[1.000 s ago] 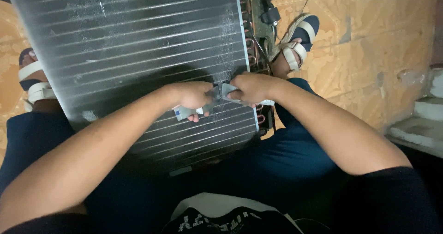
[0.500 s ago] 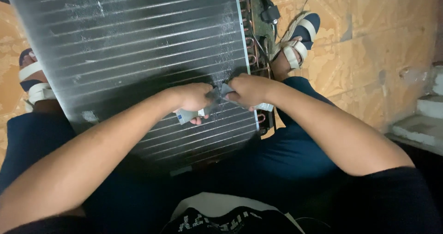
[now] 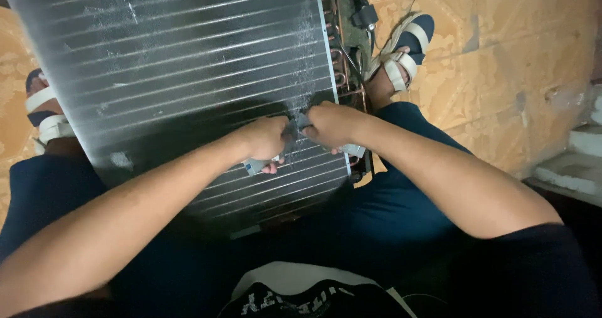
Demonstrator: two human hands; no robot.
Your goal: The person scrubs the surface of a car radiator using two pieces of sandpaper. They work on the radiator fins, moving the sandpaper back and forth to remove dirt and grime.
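Observation:
A large finned metal coil panel (image 3: 175, 67), like an air-conditioner heat exchanger, leans across my lap between my knees. Both my fists meet over its lower right part. My left hand (image 3: 264, 139) is closed on a small grey flat tool (image 3: 256, 165) whose end sticks out below the fist. My right hand (image 3: 329, 123) is closed on the other end of a grey tool (image 3: 353, 150) that pokes out toward the panel's right edge. Whether it is one tool or two is hidden by the fingers. Both press against the fins.
Copper tube bends and wiring (image 3: 348, 61) run down the panel's right side. My feet in strapped sandals (image 3: 401, 48) (image 3: 44, 114) rest on a yellowish patterned floor (image 3: 501, 54). A pale step or ledge (image 3: 577, 161) lies at the right.
Both hands have stayed together on the fins, shifting only slightly; the panel has not moved.

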